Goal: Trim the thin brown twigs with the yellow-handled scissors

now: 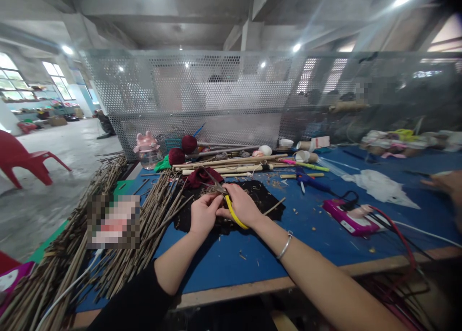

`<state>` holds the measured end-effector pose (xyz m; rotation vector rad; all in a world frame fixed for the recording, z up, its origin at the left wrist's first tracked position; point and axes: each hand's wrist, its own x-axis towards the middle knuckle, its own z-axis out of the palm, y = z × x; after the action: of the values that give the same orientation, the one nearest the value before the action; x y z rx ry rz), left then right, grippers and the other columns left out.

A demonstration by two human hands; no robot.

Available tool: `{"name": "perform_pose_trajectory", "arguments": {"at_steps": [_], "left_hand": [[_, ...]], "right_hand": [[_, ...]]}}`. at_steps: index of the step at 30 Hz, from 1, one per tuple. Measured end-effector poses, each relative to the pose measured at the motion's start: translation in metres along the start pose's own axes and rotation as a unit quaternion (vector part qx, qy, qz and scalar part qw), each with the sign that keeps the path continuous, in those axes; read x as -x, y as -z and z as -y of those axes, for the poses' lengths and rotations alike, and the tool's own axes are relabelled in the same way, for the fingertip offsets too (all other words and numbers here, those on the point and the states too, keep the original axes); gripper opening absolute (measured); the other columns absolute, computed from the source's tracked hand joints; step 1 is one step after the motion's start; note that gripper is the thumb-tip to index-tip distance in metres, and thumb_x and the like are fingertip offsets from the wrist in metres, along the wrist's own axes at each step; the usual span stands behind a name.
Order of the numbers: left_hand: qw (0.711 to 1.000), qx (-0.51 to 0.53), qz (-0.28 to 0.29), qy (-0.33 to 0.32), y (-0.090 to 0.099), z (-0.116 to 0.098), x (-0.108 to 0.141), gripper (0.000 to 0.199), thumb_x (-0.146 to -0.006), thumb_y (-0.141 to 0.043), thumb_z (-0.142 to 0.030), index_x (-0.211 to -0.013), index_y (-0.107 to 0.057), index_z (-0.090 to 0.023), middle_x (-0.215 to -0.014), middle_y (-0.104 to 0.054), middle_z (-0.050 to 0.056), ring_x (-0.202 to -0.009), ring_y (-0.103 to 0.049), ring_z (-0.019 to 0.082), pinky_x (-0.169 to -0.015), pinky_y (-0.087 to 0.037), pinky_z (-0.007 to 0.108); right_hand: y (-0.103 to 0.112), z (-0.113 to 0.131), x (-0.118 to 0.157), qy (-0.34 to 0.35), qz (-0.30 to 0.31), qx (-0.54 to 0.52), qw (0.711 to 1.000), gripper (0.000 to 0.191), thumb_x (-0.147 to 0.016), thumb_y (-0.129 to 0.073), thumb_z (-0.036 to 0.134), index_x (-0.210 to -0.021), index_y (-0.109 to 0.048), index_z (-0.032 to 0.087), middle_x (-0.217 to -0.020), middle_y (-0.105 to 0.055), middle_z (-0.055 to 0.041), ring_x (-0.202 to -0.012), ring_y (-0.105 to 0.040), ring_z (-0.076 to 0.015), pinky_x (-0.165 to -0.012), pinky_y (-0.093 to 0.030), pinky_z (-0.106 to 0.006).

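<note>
Beyond the left hand [202, 214], toward the back of the blue table [303, 244], stood a rounded clear jar [148, 159] with a pink animal-shaped top; its contents could not be made out. A teal basket [173, 144] sat near it, close to two dark-red balls [189, 144]. The scissors [230, 207] were in the right hand [241, 203], whose fingers wrapped the smooth yellow handle, the parted metal blades pointing away and leftward, just beyond the left fingertips. The left thumb and fingers were pinched together; what was between them was too small to tell. Beneath both hands spread a ragged black cloth [270, 194] strewn with pale chips, and a crumpled dark-red cloth [198, 178] lay beside the blades. Left of the left hand lay thin, rough brown sticks [151, 220]. Right of the right hand were a purple power strip [341, 218] and a crinkled white plastic bag [382, 187].
</note>
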<state>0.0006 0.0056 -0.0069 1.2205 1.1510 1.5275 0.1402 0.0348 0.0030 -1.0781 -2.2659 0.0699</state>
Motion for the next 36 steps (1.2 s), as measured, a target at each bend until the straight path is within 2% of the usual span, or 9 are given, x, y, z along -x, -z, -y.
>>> {"name": "perform_pose_trajectory", "arguments": {"at_steps": [4,7,13,22,29,31,33,36], "left_hand": [[1.000,0.000,0.002,0.007,0.000,-0.003,0.001,0.032,-0.066,-0.067,-0.032,-0.088,-0.069,-0.009,-0.078,-0.071,0.009,-0.065,-0.063,0.016,-0.064,-0.050,0.026],[1.000,-0.024,-0.006,-0.005,0.001,-0.003,0.000,0.028,-0.065,-0.068,-0.032,-0.083,-0.070,-0.010,-0.080,-0.071,0.008,-0.069,-0.063,0.016,-0.067,-0.049,0.025],[0.997,-0.076,-0.016,-0.016,0.003,-0.002,-0.001,0.025,-0.066,-0.066,-0.035,-0.072,-0.069,-0.012,-0.064,-0.067,0.003,-0.057,-0.057,0.012,-0.057,-0.044,0.022],[0.997,-0.077,-0.020,-0.006,0.004,0.001,-0.005,0.031,-0.067,-0.066,-0.038,-0.082,-0.068,-0.011,-0.071,-0.068,0.006,-0.059,-0.057,0.013,-0.057,-0.043,0.022],[0.987,-0.155,-0.011,-0.049,0.007,-0.002,-0.002,0.026,-0.076,-0.055,-0.037,-0.083,-0.066,-0.014,-0.074,-0.067,0.005,-0.064,-0.058,0.015,-0.062,-0.043,0.024],[0.974,-0.210,-0.006,-0.085,0.009,-0.006,-0.002,0.025,-0.081,-0.049,-0.034,-0.085,-0.065,-0.016,-0.079,-0.068,0.006,-0.071,-0.059,0.016,-0.069,-0.043,0.025],[0.948,-0.298,-0.014,-0.111,0.013,-0.014,-0.005,0.025,-0.084,-0.043,-0.031,-0.086,-0.063,-0.017,-0.081,-0.067,0.006,-0.075,-0.060,0.017,-0.072,-0.042,0.026],[0.881,-0.462,-0.037,-0.093,0.026,-0.035,-0.010,0.028,-0.088,-0.033,-0.030,-0.083,-0.058,-0.018,-0.074,-0.064,0.007,-0.070,-0.060,0.018,-0.066,-0.039,0.026]], "right_hand": [[0.000,0.000,-0.001,0.015,-0.013,-0.004,1.000,0.072,-0.064,-0.064,0.061,-0.114,-0.044,0.013,-0.098,-0.053,-0.0132,-0.090,-0.052,-0.0258,-0.081,-0.042,-0.040],[0.000,0.000,-0.001,0.006,0.000,-0.027,1.000,0.068,-0.065,-0.064,0.059,-0.114,-0.045,0.014,-0.097,-0.054,-0.0119,-0.089,-0.053,-0.0247,-0.078,-0.044,-0.037],[0.000,-0.003,0.000,-0.017,0.019,-0.053,0.998,0.056,-0.068,-0.064,0.054,-0.109,-0.049,0.019,-0.098,-0.059,-0.0095,-0.091,-0.057,-0.0236,-0.076,-0.043,-0.032],[0.001,-0.004,0.001,-0.039,0.027,-0.072,0.996,0.044,-0.073,-0.060,0.053,-0.101,-0.054,0.019,-0.084,-0.063,-0.0061,-0.072,-0.060,-0.0184,-0.063,-0.040,-0.024],[0.009,-0.007,0.000,-0.048,0.036,-0.035,0.998,0.047,-0.070,-0.062,0.055,-0.102,-0.056,0.021,-0.081,-0.065,-0.0053,-0.069,-0.061,-0.0188,-0.059,-0.040,-0.024],[0.012,-0.009,-0.001,-0.047,0.045,-0.011,0.998,0.050,-0.069,-0.063,0.054,-0.105,-0.054,0.021,-0.088,-0.065,-0.0065,-0.075,-0.062,-0.0204,-0.063,-0.042,-0.026],[0.012,-0.013,-0.002,-0.041,0.044,-0.004,0.998,0.053,-0.069,-0.064,0.052,-0.110,-0.051,0.021,-0.100,-0.062,-0.0086,-0.088,-0.060,-0.0222,-0.071,-0.044,-0.029],[0.012,-0.022,-0.005,-0.035,0.014,-0.028,0.999,0.053,-0.072,-0.062,0.046,-0.115,-0.047,0.018,-0.111,-0.057,-0.0115,-0.100,-0.056,-0.0227,-0.082,-0.042,-0.033]]}}
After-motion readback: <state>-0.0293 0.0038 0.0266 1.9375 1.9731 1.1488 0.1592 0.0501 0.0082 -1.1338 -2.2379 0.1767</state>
